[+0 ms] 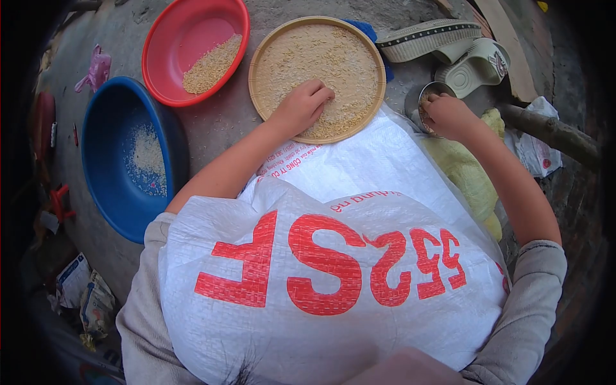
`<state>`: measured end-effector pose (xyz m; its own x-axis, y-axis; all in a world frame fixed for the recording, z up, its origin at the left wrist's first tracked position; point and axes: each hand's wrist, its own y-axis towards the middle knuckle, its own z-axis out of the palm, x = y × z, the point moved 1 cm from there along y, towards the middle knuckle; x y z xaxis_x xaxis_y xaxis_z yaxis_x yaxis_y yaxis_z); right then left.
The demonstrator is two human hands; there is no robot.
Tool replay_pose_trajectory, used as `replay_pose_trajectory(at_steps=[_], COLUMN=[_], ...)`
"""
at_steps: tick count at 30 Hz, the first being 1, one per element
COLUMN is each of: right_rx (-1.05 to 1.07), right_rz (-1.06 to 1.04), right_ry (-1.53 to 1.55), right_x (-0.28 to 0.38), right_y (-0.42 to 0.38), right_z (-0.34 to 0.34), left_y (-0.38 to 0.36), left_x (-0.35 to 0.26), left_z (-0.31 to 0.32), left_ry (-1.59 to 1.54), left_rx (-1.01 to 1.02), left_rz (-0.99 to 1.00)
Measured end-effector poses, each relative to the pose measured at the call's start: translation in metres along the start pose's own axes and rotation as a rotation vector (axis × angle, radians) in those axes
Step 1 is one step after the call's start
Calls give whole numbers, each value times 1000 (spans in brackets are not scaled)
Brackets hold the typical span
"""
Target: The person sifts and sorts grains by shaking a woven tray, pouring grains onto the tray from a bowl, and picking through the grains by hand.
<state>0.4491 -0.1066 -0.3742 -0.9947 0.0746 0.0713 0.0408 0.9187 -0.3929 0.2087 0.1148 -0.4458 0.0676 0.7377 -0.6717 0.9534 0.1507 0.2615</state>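
A round woven tray point(255, 77) holds a thin, spread layer of pale and yellowish grains point(333, 58). My left hand point(305, 106) rests over its near part, fingers curled together at the grains; whatever they pinch is too small to make out. To the right, my right hand point(446, 117) reaches over the rim of a small metal cup point(412, 102). Its fingers are bent together inside the mouth, above some grain, and their tips are partly hidden. A white woven sack point(385, 160) with red print covers my lap and runs up to the tray.
A red basin point(173, 38) with yellowish grain and a blue basin point(106, 160) with paler grain stand at left. Sandals point(471, 67) lie beyond the cup. A wooden pole point(552, 131) and a yellowish-green cloth or bag point(459, 163) are at right.
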Motion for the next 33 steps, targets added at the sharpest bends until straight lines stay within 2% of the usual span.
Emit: replay_pose_trajectory(at_steps=[3,5,6,9,11,13,14,16,17,19,20,22,25,33], right_rx=[19,375,375,274,67,-176,-175,-429,-427,-516,-515,-487,-532,-528], right_rz=[116,222,222,189,215,117,117,88,89,59,59,-10,-105,-155], right_ry=[32,-101,-102,-69,41,95,96,217,220,208,212,127,119,275], right_x=[17,28,33,51,60,65,69,79,86,98,101,107,112,129], right_y=[17,27,33,56,77,99,111,129,132,134,133,126,116,105], right_z=[-22,-53,-63,-78,-73,-53,-44,-28,-20,-9,-5,2,10,18], left_y=[0,0,-1,0,3,7,9,12,12,9,5,-3,-2,-3], left_x=[1,1,1,1,-2,-5,-5,3,7,19,27,37,40,42], left_z=[0,0,0,-5,-12,-21,-24,-30,-30,-33,-32,-31,-29,-29], left_ry=[1,-8,-23,-59,-80,-99,-100,-165,-166,-283,-282,-126,-50,-16], left_rx=[-4,-4,-3,24,49,-34,-34,-247,-245,-367,-364,-336,-328,-343], left_rz=[1,2,4,18,30,-66,-67,-190,-192,-395,-397,-314,-274,-226])
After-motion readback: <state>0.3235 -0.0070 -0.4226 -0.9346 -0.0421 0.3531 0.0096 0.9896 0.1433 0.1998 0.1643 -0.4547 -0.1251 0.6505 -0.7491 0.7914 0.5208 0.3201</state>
